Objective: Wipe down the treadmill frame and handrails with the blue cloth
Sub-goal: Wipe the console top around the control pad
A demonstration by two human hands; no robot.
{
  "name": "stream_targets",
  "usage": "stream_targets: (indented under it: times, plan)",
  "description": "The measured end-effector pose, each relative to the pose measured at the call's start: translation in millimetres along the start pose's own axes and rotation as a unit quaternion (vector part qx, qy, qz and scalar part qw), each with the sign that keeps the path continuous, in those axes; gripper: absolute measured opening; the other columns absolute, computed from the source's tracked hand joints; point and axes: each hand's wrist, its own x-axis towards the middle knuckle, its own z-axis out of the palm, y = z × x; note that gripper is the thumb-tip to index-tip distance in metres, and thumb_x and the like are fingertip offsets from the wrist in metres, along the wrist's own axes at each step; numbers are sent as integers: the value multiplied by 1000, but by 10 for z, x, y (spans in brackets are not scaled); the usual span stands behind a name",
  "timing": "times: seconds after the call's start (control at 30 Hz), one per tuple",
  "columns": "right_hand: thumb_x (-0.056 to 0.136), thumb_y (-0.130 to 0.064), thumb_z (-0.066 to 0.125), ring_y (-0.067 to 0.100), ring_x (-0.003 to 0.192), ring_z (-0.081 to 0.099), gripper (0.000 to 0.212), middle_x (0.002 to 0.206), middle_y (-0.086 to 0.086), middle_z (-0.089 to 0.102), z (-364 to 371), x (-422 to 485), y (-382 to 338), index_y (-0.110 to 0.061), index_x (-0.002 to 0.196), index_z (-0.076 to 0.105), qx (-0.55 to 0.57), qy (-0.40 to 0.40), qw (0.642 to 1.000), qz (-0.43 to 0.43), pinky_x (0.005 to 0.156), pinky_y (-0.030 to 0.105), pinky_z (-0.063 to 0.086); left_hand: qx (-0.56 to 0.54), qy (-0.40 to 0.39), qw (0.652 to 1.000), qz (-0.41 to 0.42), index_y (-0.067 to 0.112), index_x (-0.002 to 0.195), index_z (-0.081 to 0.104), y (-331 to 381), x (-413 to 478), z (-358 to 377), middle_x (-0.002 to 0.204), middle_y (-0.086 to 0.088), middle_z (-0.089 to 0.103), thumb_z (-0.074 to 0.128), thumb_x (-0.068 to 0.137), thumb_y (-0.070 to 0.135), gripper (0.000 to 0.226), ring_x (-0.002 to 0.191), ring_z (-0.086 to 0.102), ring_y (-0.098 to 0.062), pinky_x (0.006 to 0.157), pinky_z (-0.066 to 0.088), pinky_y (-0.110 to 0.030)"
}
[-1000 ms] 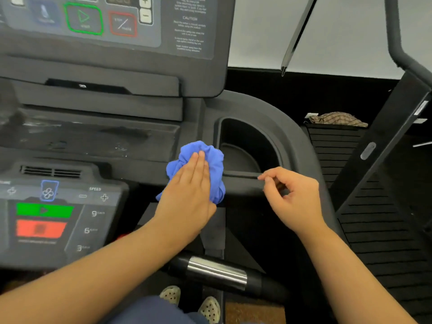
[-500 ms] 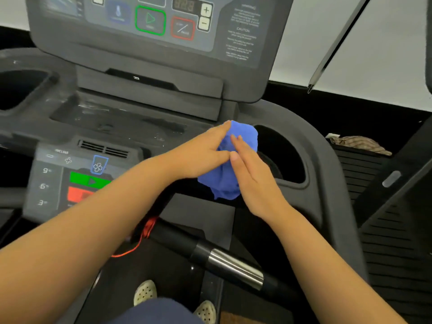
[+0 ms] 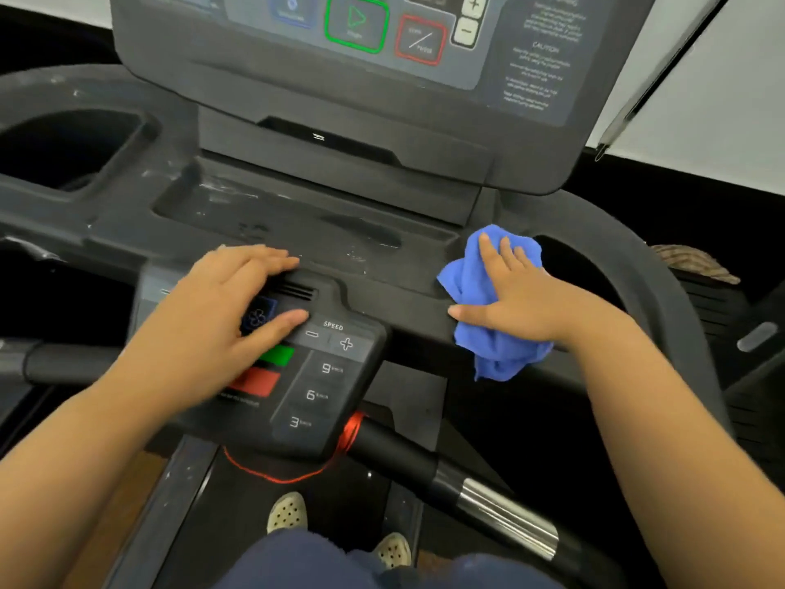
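Observation:
The blue cloth [image 3: 488, 329] lies bunched on the dark treadmill frame [image 3: 408, 303], just left of the right cup holder. My right hand [image 3: 522, 295] presses flat on top of it with straight fingers, thumb out to the left. My left hand [image 3: 221, 312] rests on the lower control panel [image 3: 327, 376], fingers relaxed over the vent and fan button, holding nothing. The curved right handrail [image 3: 662, 291] sweeps round behind the cloth. A black and chrome grip bar [image 3: 488, 503] crosses below the panel.
The upper display console [image 3: 382, 57] stands at the back, with a dusty tray [image 3: 297, 223] beneath it. A left cup holder [image 3: 72, 150] sits far left. A red safety cord [image 3: 272, 474] hangs under the panel. My shoes [image 3: 289, 512] stand on the belt.
The cloth passed from my left hand to my right hand. My left hand moved left onto the control panel, and the view shifted left.

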Motion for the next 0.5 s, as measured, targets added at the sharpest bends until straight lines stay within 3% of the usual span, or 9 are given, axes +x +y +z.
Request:
stream_targets:
  times: [0.1, 0.17, 0.27, 0.33, 0.5]
  plan:
    - [89, -37, 59, 17, 148, 0, 99, 157, -4, -22, -183, -117, 66, -27, 148, -19, 11, -90, 996, -17, 114, 34, 16, -26, 9, 999, 24, 16, 130, 51, -62, -19, 39, 128, 9, 48, 44, 84, 56, 61, 128, 38, -8, 117, 19, -33]
    - [88, -39, 58, 19, 147, 7, 98, 156, -10, -26, -162, -198, 60, -32, 148, -19, 29, -98, 995, -21, 113, 33, 20, -43, 21, 998, 28, 17, 130, 50, -80, -15, 51, 129, 12, 46, 44, 85, 57, 61, 128, 34, -3, 118, 12, -26]
    - [90, -58, 43, 11, 145, -18, 88, 154, -8, -28, 186, -315, -22, -29, 149, -15, 49, 4, 997, -68, 120, 37, 5, -55, 26, 998, 25, 16, 128, 51, -85, -19, 71, 130, 5, 51, 47, 84, 53, 58, 128, 36, -6, 118, 10, -23]
    - [92, -58, 32, 4, 142, -24, 79, 156, -7, -23, 452, -405, -47, -26, 150, -10, 3, 97, 987, -131, 121, 37, -1, -53, 27, 998, 27, 16, 128, 51, -80, -22, 74, 131, 4, 52, 47, 85, 53, 57, 130, 38, -10, 118, 10, -23]
    - [75, -23, 61, 9, 147, -1, 97, 161, -8, -2, 476, -473, 260, -27, 152, 2, -85, 67, 974, -201, 118, 32, 6, -64, 26, 997, 32, 17, 129, 51, -114, -11, 84, 132, 4, 52, 48, 85, 52, 56, 130, 39, -12, 118, 10, -23]
